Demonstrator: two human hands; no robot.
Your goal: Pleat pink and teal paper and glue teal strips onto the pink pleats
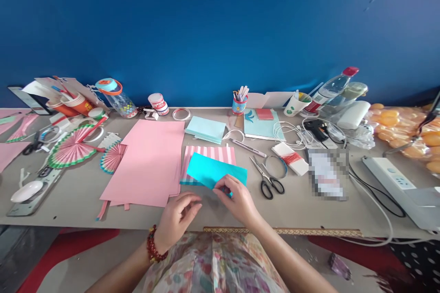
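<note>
My right hand pinches the lower edge of a bright blue sheet of paper between thumb and fingers. Under that sheet lies a pink-and-white striped paper with a blue strip along its lower edge. My left hand hovers near the table's front edge, fingers loosely curved and apart, with nothing in it. To its upper left spreads a stack of pink paper. Scissors with black handles rest on the table to the right of the blue sheet.
Pleated pink paper fans lie on the left, near a water bottle. Behind the sheets are light blue papers and a pen cup. Rightward are a tape ring, white cables and a power strip.
</note>
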